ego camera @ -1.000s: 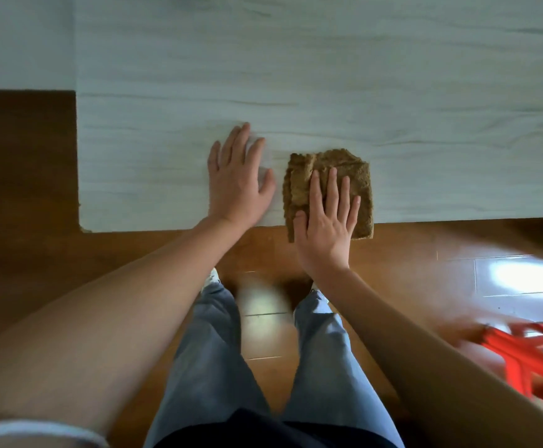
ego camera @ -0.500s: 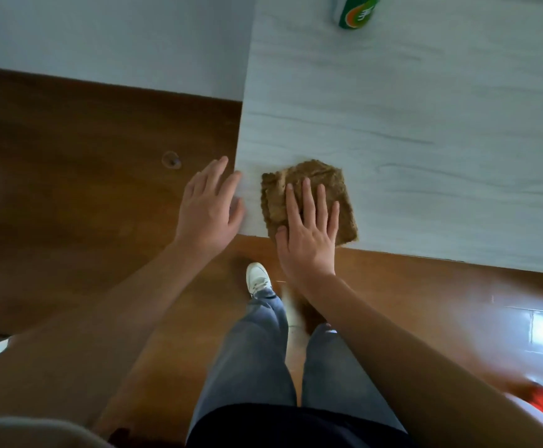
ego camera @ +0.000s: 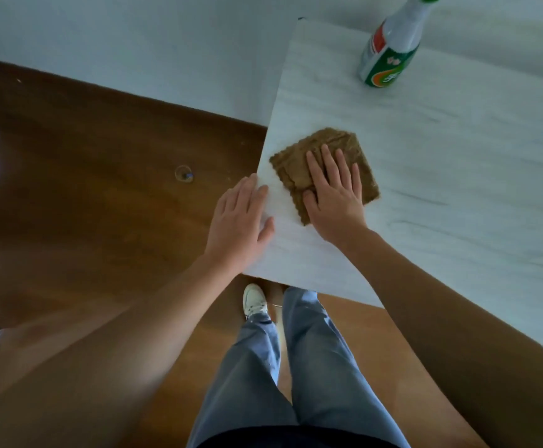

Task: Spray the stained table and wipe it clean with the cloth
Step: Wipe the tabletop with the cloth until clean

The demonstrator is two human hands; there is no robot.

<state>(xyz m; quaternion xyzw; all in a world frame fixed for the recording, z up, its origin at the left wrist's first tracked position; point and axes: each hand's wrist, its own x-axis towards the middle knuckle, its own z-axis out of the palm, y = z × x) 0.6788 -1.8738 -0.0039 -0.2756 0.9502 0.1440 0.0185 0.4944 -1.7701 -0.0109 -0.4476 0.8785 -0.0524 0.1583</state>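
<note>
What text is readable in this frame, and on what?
Nothing can be quoted.
spray bottle, green band of the label: white characters, too blurred to read.
Same label, red patch: print too small and blurred to read.
cloth and table: no text or marks.

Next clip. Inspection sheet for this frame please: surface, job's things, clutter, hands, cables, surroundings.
Surface: pale wood-grain table, no plain stain seen.
Job's things: brown cloth lying flat near the table's left edge; spray bottle upright farther back, untouched.
Clutter: nothing seen.
Hands: right hand flat on the cloth; left hand flat on the table edge, apart from the cloth.
Cables: nothing seen.
Surroundings: brown wood floor, pale wall, small round object on the floor.
</note>
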